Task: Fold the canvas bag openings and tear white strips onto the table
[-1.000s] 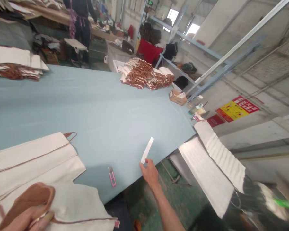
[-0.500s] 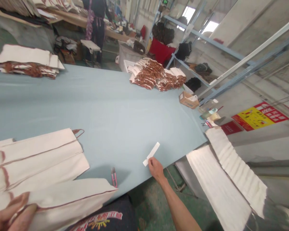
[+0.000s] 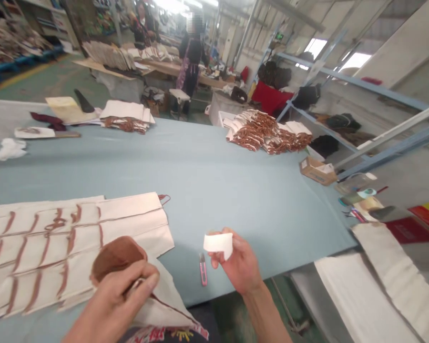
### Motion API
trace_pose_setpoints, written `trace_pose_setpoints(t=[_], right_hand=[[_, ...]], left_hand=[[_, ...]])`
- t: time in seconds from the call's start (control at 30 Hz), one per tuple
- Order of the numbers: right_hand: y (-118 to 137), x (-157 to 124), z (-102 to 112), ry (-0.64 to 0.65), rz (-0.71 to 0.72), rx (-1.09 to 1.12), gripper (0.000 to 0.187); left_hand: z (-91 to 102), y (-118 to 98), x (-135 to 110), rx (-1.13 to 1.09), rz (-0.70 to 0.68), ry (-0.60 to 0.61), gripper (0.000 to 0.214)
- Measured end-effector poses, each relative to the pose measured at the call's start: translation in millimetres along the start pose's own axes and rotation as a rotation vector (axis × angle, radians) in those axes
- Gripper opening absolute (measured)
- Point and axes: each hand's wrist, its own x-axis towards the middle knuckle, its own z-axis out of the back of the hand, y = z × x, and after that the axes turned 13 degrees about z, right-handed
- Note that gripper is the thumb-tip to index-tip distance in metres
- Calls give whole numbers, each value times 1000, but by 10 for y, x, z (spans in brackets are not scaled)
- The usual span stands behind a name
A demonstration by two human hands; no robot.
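Stretching ahead: a long table [image 3: 186, 166] covered in pale blue-grey, running away from the viewer through a crowded sewing workshop.

Far background: a person [image 3: 194, 62] in dark clothes stands beyond the table, with blue steel shelving [image 3: 346, 81] to the right.

Far end of the table: heaped stacks of brown-trimmed fabric pieces [image 3: 270, 132], with a cardboard box [image 3: 317, 170] near the right edge.

Right of the table: long cream fabric panels [image 3: 389, 286] lie on a metal surface.

Near left of the table: overlapping cream canvas bags [image 3: 67, 243] with brown edging lie flat.

Left hand [image 3: 110, 305]: grip pressed together, thumb and fingers pinching the top of a cream bag [image 3: 164, 305] at its rounded brown lining, over the pile.

Right hand [image 3: 239, 264]: held up by the table's near edge, grip curled around a looped white fabric strip [image 3: 218, 245].

Smallest item: pink thread snips [image 3: 202, 269] lie on the table, just beside the right hand.
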Motion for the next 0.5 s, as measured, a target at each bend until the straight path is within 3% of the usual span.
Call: trace_pose_setpoints(t=[0.13, 0.23, 0.33, 0.5], right_hand=[[214, 29, -663, 171, -44, 239, 45], [245, -8, -979, 219, -47, 200, 46], [180, -71, -1099, 214, -54, 140, 48], [21, -169, -1015, 178, -104, 179, 38]], left_hand=[[-207, -93, 30, -149, 52, 246, 45], [-299, -102, 47, -289, 28, 375, 49], [-256, -88, 2, -420, -4, 343, 52], [-102, 134, -126, -456, -24, 219, 51]])
